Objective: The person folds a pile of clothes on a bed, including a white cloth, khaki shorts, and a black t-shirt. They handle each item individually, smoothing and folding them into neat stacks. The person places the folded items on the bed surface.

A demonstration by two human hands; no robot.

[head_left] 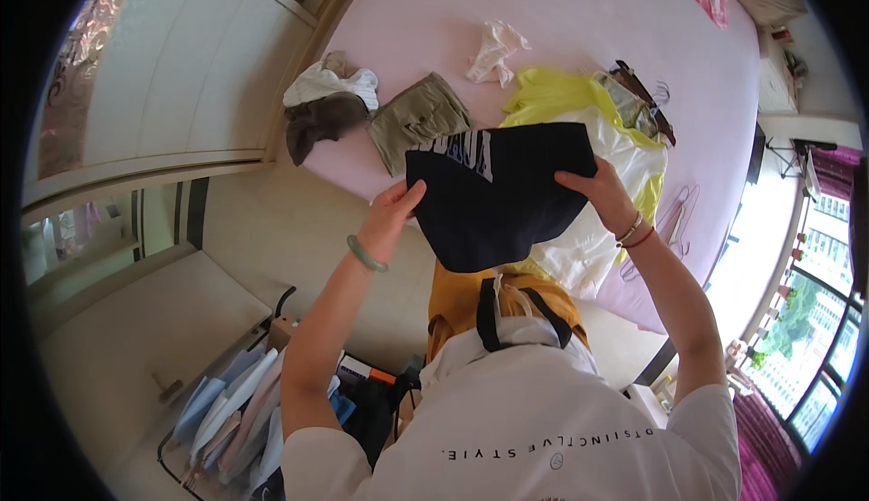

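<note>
A folded black garment (507,202) with pale lettering near its upper left is held up in front of me, above the bed's near edge. My left hand (387,216), with a green bangle at the wrist, pinches its left side. On the opposite side, my right hand (602,193) grips the edge with the thumb on top. Just beyond lies a folded olive garment (418,119). Behind the black cloth and to its right, yellow and white clothing (579,238) is spread out, partly hidden by it.
The pink-sheeted bed (407,21) spans the far side. On it are a white-and-brown clothes pile (330,107), a crumpled pale cloth (496,51) and hangers (679,220). A rack of hanging clothes (235,410) stands lower left, a wardrobe (181,57) upper left, windows (824,302) right.
</note>
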